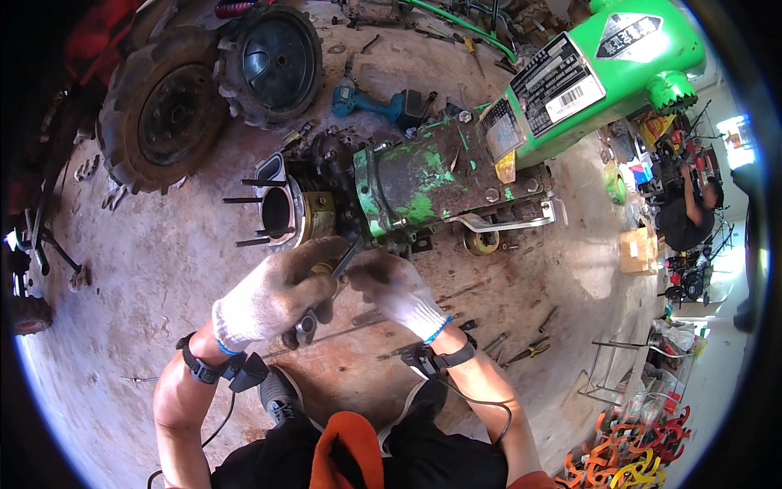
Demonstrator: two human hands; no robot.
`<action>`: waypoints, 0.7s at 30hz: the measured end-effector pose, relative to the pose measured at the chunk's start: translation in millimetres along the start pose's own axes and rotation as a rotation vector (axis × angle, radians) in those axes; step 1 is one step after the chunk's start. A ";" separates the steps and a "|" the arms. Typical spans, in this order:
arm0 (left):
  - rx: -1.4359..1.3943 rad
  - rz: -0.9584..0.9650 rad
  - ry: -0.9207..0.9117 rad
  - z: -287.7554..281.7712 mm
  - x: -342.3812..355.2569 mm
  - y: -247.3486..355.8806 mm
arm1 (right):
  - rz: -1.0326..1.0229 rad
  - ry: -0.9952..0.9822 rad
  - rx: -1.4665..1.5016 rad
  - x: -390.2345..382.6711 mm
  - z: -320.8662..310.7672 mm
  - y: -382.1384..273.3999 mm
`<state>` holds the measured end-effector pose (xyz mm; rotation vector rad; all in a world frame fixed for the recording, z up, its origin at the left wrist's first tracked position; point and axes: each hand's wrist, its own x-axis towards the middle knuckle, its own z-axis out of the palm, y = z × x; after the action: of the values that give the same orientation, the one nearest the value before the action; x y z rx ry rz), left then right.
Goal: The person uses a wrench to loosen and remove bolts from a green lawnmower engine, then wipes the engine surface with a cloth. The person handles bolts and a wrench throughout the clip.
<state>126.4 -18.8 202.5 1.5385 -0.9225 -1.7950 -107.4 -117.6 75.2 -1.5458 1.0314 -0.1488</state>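
Note:
My left hand, in a soiled white knit glove, has its fingers curled around a metal tool. A slim grey shaft shows above the fingers, and a rounded chrome end shows below them; the fingers hide whether both belong to one piece. Close beside the shaft, my right hand, gloved likewise, has its fingers bent inward; what they hold is hidden. Just beyond both hands lies a greasy engine with worn green paint. Its open cylinder, ringed by long studs, faces left.
Two lugged wheels and a teal cordless impact wrench lie beyond the engine. A bright green machine body juts out at upper right. Pliers and several sockets and bars lie right of my hands. Another person is far right.

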 end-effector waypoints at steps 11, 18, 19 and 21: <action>0.083 0.315 -0.039 96.6 64.2 -91.9 | -0.022 0.051 0.227 -28.2 -52.2 35.2; 0.536 0.824 0.242 115.8 141.9 -131.2 | -0.165 0.147 -0.067 -39.7 -70.6 33.4; 0.337 0.716 0.109 117.5 136.2 -131.2 | -0.152 0.122 -0.031 -41.2 -71.4 33.4; 0.254 0.609 0.099 120.2 118.3 -125.7 | -0.125 0.073 0.043 -43.2 -69.5 32.8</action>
<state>-10.5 -25.7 42.9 1.2819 -1.4255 -1.1941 -192.9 -136.5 86.0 -1.5756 0.9827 -0.3146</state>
